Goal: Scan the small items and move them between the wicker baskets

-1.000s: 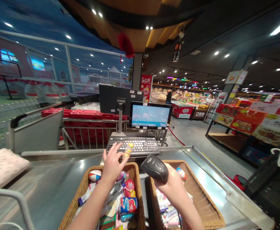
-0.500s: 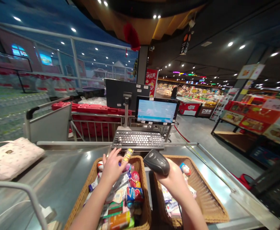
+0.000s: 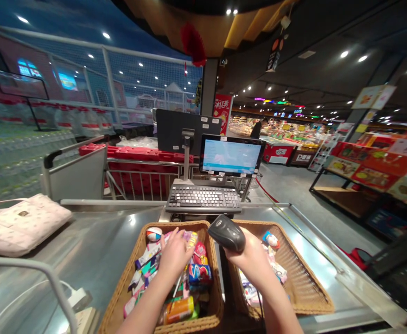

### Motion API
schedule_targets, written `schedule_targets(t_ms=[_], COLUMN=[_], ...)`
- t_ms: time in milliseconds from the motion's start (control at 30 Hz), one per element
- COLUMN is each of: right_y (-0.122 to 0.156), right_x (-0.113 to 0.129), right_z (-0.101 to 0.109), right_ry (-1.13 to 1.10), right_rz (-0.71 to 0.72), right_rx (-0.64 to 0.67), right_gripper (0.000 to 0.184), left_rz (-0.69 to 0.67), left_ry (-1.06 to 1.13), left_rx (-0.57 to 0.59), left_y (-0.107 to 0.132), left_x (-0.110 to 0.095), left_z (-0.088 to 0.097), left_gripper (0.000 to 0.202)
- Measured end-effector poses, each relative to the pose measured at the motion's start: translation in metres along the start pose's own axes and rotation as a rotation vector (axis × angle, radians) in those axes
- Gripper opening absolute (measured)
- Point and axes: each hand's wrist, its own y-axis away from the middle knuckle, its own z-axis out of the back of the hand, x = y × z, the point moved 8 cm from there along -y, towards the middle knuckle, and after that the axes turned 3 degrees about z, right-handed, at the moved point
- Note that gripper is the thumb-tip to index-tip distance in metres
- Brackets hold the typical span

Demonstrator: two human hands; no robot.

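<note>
black scanner point(image 3: 226, 233) clamped in our right hand point(image 3: 250, 253), we should hold it steady; our left hand point(image 3: 176, 248), apart, is over the left basket point(image 3: 122, 285) by the yellow tube point(image 3: 193, 240), its grip unclear.

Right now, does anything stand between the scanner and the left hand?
In this view, the right side of the left basket runs between the scanner and the left hand; whether it blocks is unclear.
</note>
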Motion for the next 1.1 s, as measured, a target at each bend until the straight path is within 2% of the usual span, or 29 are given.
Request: schedule_targets(t_ms=[133,200,333,467,633,733,867,1000,1100], right_y=[0.002,0.004,0.011,0.022,0.038,0.052,0.068,0.077,0.081], right_x=[-0.002,-0.006,-0.018,-0.033,-0.059,-0.081,-0.101,-0.107,-0.113], right_z=[0.002,0.006,0.018,0.038,0.072,0.092,0.117,0.135,0.146], right_ry=[-0.009,-0.005,0.024,0.082,0.084,0.079,0.095,0.102,0.092], right_rz=[0.001,-0.004,-0.027,-0.090,-0.167,-0.237,-0.287,-0.276,-0.278], right_rx=[-0.011,-0.023,-0.061,-0.110,-0.198,-0.245,-0.320,-0.353,-0.357], right_gripper=[0.019,0.018,0.018,0.013,0.009,0.017,0.019,0.018,0.017], left_rz=[-0.032,-0.036,-0.057,-0.165,-0.329,-0.415,-0.543,-0.684,-0.858], left_ry=[-0.010,0.012,0.053,0.098,0.129,0.138,0.134,0.104,0.081], left_rx=[0.096,0.140,0.114,0.076,0.063,0.092,0.190,0.320,0.403], left_y=[0.004,0.004,0.002,0.001,0.002,0.001,0.003,0.011,0.025], left_x=[-0.013,-0.016,-0.022,-0.039,-0.071,-0.098,-0.148,-0.205,-0.249], left_z=[-0.023,-0.029,-0.021,-0.013,-0.021,-0.030,-0.042,-0.066,-0.088], left_gripper=[0.037,0.037,0.033,0.026,0.018,0.014,0.016,0.023,0.034])
